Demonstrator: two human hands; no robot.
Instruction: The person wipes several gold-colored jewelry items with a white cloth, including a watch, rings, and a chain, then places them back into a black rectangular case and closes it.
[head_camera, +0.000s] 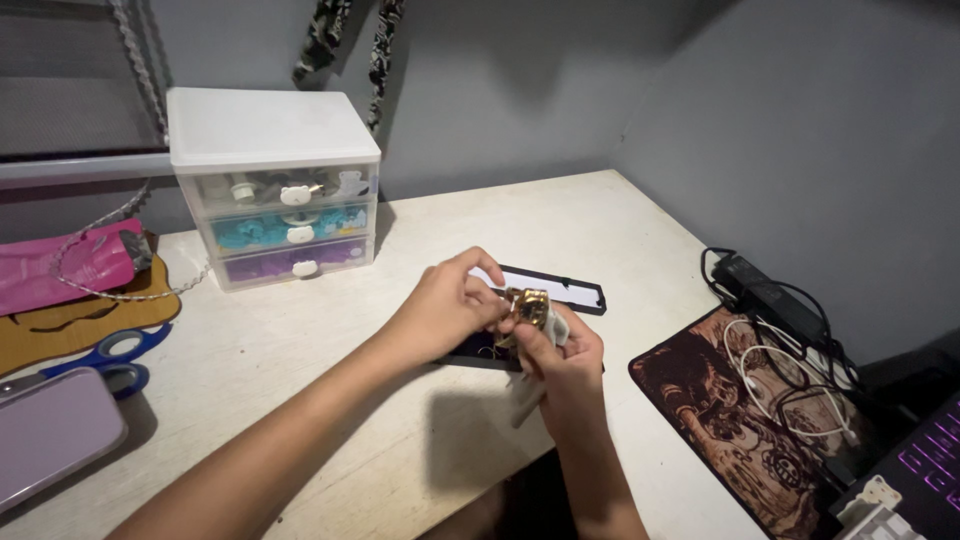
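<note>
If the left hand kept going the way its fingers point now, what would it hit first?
The left hand points right, at the gold watch that it already pinches with the right hand. So it would meet the watch at once, then probably the right hand's fingers behind it; depth is hard to judge.

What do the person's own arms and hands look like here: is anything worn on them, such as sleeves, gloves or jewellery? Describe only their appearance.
Both forearms are bare from the bottom edge of the picture up to the wrists; no sleeves show. The left hand and the right hand wear no gloves. No watch, bracelet or ring can be made out on either wrist or on the fingers, though the fingertips partly hide each other. No markings are visible.
</note>
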